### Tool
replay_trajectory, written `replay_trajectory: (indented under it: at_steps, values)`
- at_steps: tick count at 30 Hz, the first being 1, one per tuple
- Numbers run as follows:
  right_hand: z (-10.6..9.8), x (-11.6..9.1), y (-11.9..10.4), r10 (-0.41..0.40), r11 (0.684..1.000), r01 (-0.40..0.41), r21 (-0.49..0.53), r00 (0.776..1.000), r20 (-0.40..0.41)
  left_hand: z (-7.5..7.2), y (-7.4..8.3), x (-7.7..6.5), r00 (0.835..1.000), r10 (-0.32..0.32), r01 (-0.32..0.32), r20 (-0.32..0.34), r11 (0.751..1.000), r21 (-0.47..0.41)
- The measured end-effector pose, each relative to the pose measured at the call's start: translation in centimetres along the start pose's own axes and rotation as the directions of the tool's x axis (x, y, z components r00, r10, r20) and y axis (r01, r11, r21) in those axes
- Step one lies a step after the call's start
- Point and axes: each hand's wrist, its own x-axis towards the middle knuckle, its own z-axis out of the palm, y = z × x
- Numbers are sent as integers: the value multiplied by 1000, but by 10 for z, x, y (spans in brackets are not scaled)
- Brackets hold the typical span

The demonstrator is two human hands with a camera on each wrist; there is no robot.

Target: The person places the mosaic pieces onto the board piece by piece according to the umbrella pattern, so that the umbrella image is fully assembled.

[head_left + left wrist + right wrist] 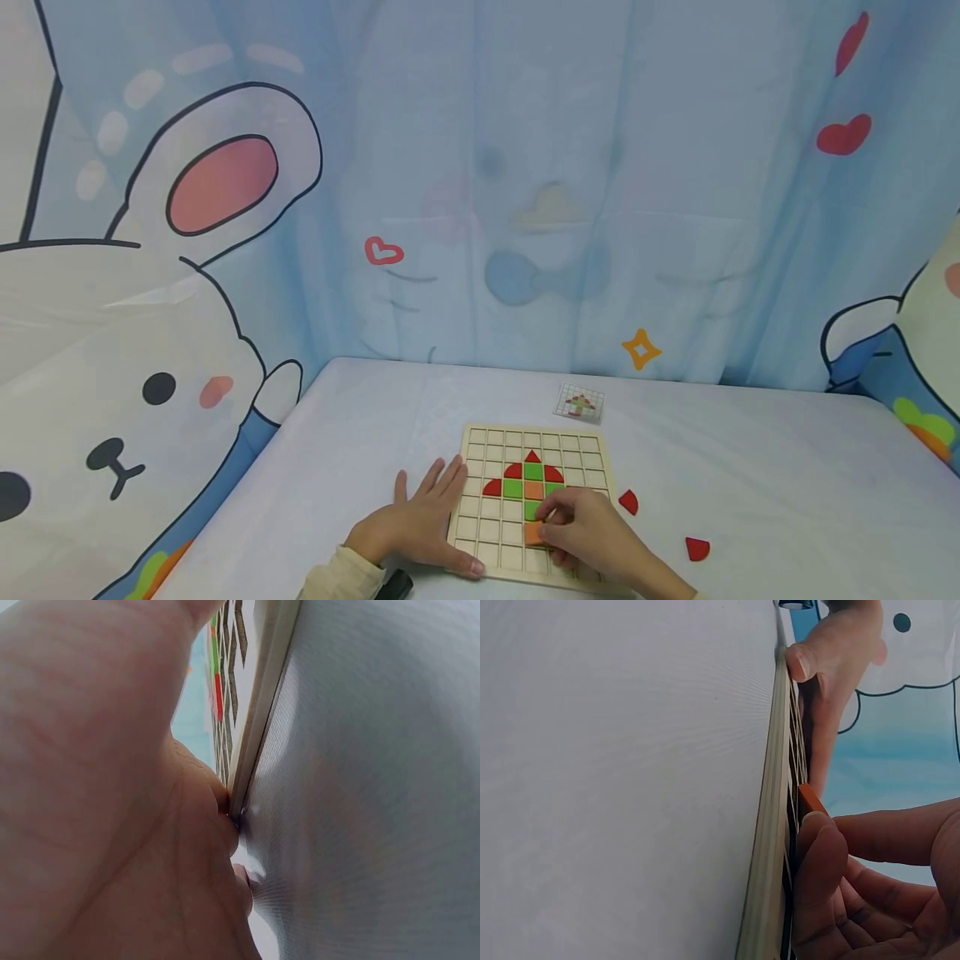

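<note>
A wooden grid board (pixel 480 550) lies on the white table, with red, green and orange pieces forming a shape in its cells. My right hand (pixel 588 533) pinches an orange square tile (pixel 533 534) between thumb and forefinger, low in the middle column. In the right wrist view that orange tile (pixel 810 799) tilts at the board's surface. My left hand (pixel 420 521) lies spread along the board's left edge, its thumb at the near corner and fingertips touching the upper left side. A green tile (pixel 532 509) sits just above the orange one; some cells hide behind my right hand.
Two loose red rounded pieces, one (pixel 628 502) beside the board and another (pixel 697 548) farther right, lie on the table. Behind the board is a small picture card (pixel 580 403) with a similar coloured shape. A printed blue curtain (pixel 555 208) hangs at the back.
</note>
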Motion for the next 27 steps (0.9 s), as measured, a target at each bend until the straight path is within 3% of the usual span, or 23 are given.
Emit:
replay_trajectory:
  at_steps: [12,21,27]
  values:
    - [0,-2,2,-44,999,44,-2,999,8,-2,5,-3,1000,-25,25,3,1000,-2]
    - [1,-2,4,-30,999,30,-16,1000,-7,-2,8,-5,999,-32,32,-10,999,15]
    - [2,-3,2,-90,986,87,-140,996,-11,0,3,-2,1000,-19,19,-7,1000,6]
